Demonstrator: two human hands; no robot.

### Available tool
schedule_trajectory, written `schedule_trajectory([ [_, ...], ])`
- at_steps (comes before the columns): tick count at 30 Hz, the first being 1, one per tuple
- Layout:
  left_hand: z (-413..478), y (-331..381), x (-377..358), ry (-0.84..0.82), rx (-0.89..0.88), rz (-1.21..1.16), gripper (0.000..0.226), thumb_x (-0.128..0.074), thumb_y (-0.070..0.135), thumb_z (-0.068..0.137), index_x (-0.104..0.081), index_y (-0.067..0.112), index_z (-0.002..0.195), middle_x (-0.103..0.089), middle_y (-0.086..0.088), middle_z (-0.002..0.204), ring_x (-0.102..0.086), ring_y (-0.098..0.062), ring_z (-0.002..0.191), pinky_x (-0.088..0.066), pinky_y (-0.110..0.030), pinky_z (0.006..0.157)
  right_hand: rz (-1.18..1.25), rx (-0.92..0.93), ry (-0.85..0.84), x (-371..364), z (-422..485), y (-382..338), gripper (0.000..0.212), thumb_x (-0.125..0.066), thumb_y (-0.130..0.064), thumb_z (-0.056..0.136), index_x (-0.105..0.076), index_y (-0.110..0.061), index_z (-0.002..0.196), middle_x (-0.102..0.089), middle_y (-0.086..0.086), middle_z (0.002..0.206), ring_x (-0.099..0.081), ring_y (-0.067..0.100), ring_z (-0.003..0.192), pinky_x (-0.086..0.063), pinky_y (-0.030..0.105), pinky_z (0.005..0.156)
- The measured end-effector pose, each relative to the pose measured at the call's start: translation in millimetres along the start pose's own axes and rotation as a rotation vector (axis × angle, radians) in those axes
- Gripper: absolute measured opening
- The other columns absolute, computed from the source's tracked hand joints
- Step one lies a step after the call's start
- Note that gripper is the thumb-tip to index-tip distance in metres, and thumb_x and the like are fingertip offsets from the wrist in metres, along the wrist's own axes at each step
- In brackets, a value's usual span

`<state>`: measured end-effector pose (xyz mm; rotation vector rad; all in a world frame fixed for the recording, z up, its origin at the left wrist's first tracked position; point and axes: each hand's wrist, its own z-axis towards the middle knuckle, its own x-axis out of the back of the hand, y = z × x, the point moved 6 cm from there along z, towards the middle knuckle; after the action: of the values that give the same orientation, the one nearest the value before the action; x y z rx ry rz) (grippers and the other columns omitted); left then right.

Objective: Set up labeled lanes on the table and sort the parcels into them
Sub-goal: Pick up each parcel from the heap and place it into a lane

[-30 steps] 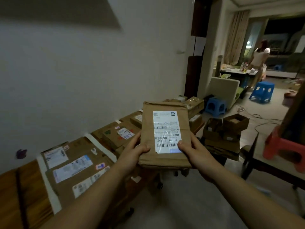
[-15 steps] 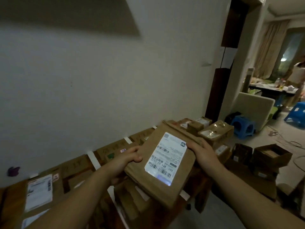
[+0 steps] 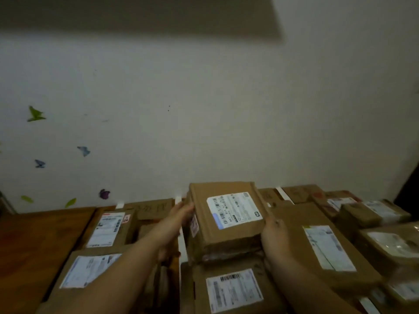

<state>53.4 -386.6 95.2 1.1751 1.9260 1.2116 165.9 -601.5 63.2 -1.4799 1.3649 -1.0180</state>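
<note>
Along the wall (image 3: 204, 109), the worktop (image 3: 34, 241) is divided by tape strips (image 3: 120, 204) and largely filled. One brown parcel (image 3: 229, 220), gripped by left hand (image 3: 181, 214) and right hand (image 3: 274, 234), seems nearly placed.

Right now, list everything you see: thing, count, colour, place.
held parcel: one, brown cardboard with white label, centre, above a stack of parcels
other parcels: many, count unclear, brown with white labels, in rows across the table
tape strips: at least three, white, between the rows at the table's back edge
table: one, brown wood, bare part at left
butterfly stickers: about six, green, blue, purple, on the wall at left
wall: one, white, behind the table
left hand: one, grips the held parcel's left edge
right hand: one, grips its near right corner
</note>
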Motion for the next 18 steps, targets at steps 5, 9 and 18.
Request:
schedule_trajectory([
  [5,21.7,-10.3,-5.5,0.109,-0.008,-0.049,0.041,-0.037,0.054,0.094,-0.056,0.031,0.123,-0.067,-0.001,0.109,-0.058,-0.025,0.106,-0.043,-0.046,0.093,-0.202,0.065,-0.115,-21.6,23.3,0.1,0.034,-0.036,-0.032,0.102,-0.041,-0.024,0.134,-0.059,0.006,0.122,-0.06,0.026,0.107,-0.054,0.042,0.084],
  [9,56.4,-16.2,7.3,0.089,-0.033,-0.003,0.036,-0.054,0.04,0.092,-0.053,0.032,0.126,-0.071,-0.002,0.105,-0.068,-0.024,0.096,-0.051,-0.047,0.092,-0.385,0.13,-0.197,-44.0,29.3,2.3,0.053,-0.045,-0.034,0.099,-0.023,-0.03,0.147,-0.05,0.001,0.137,-0.053,0.024,0.121,-0.05,0.044,0.095],
  [18,103.5,-33.0,6.7,-0.008,-0.056,0.241,0.065,-0.066,0.016,0.085,-0.03,0.028,0.138,-0.056,0.001,0.127,-0.057,-0.02,0.114,-0.05,-0.041,0.096,-0.678,0.093,-0.168,-68.4,56.3,10.3,0.052,-0.052,-0.022,0.097,-0.027,-0.015,0.143,-0.042,0.006,0.144,-0.047,0.024,0.128,-0.045,0.037,0.1],
])
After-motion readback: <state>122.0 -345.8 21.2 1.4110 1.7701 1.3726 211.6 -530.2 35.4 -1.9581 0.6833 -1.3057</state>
